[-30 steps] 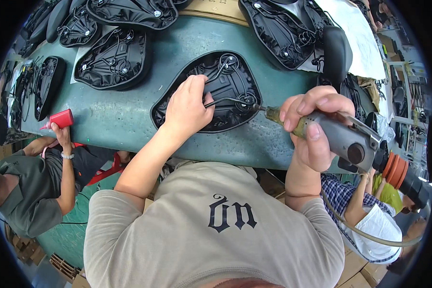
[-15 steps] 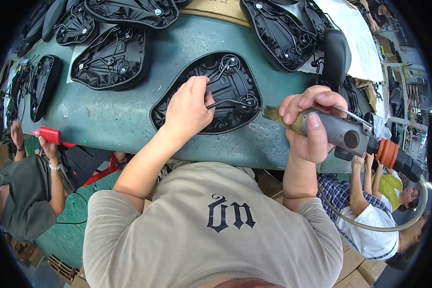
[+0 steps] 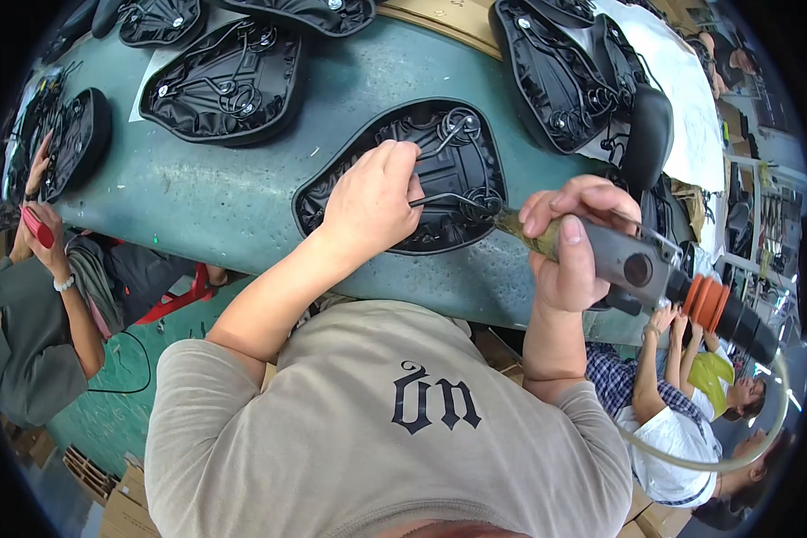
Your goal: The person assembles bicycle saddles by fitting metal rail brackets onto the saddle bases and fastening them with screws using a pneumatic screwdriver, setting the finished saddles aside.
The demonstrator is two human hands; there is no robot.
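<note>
Black padded saddle (image 3: 439, 170) on this one, lying underside up on the green table (image 3: 242, 206), right in front of the person's chest. Looks to me like the step in hand is working on the fastener at the near rear coil spring (image 3: 481, 202). The nose of the grey power tool (image 3: 623, 260) is right at that spot, though I honestly can't tell if the bit is actually seated or just beside it.

My take is that the move from here calls for getting the bit square on the fastener and pushing steadily along the tool's axis, with the saddle braced so it doesn't spin or slide.

Pose-wise: the left hand (image 3: 372, 197) reaches forward and across the narrow half of the saddle, back of the hand up, fingers curled closed on the metal rails (image 3: 439, 197). The undersides of those fingers are hidden, so how tight is anyone's guess. The right hand (image 3: 575, 242) comes up with the elbow bent and the forearm fairly steep. Its fingers are wrapped over the tool body, thumb along the near side, so that's a proper grip. The tool points left toward the saddle, with the orange ribbed collar (image 3: 708, 303) and hose (image 3: 699, 464) trailing off to the right.
</note>
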